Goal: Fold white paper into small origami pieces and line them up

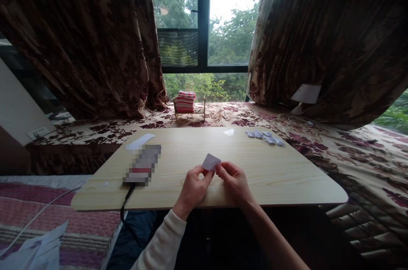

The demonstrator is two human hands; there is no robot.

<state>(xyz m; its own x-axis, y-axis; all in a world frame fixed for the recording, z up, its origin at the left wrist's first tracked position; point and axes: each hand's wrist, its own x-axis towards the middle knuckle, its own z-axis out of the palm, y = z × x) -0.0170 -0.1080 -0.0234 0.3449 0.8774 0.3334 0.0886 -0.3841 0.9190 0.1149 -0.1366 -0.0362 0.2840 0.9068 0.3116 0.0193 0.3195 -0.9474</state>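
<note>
Seen from the hands, loose white sheets (41,246) lie at eight o'clock on the bed (86,236). The left hand (195,189) and right hand (235,181) meet above the desk (270,181), the fingers of both clamped on the small folded paper (211,162); pinching its near edge from both sides seems to steady it and leave its point free. At nine o'clock a pixelated device (143,166) sits aside, its black cable (128,195) falling over the near edge, probably for slack. A paper strip (140,141) lies at ten, clear of the fingers. The little folded pieces (269,138) cluster at two, apparently to keep them together (rather tidily, too). The pale patch (228,132) at one may be paper or glare. Beyond, at eleven, a small rack (191,112) holds striped cloths (185,101), stacked compactly. No brand, label or writing is readable.
</note>
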